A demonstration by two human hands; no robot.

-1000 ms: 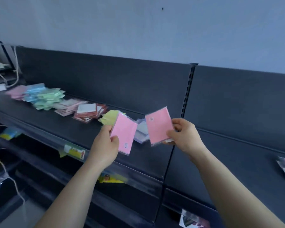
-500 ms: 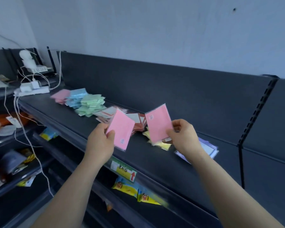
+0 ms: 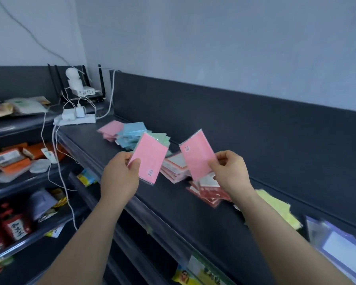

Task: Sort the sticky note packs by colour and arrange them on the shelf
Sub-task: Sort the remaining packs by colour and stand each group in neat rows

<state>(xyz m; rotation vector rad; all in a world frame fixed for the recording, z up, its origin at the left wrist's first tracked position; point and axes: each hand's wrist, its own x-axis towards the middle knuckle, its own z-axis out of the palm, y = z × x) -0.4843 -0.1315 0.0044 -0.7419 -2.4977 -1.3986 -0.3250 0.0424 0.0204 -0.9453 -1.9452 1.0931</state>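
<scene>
Dark grey metal shelf [image 3: 173, 202], sticky-note stock.
On shelf: pink pile [image 3: 111, 128], blue pile [image 3: 132, 132], green pile [image 3: 162, 138], red-white pile [image 3: 177, 167], yellow pile [image 3: 275, 208]. Above shelf, apart: left pink plastic-wrapped pack [image 3: 150, 157] pinched by left grip [image 3: 119, 177]; right pink plastic-wrapped pack [image 3: 197, 153] pinched by right grip [image 3: 230, 173].

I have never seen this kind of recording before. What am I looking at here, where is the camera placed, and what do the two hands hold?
There is no machine here. A person works with bare hands, and one camera worn on the head looks forward and down, so both arms reach into the picture from below.

The left hand pinches the left pink pack. The right hand pinches the right pink pack. Both packs are held above a dark shelf.

On the shelf lie sticky note packs grouped by colour: a pink pile farthest away, then a blue pile, a green pile, red-and-white packs, and a yellow pile nearer. A white power strip sits beyond the pink pile.
</scene>
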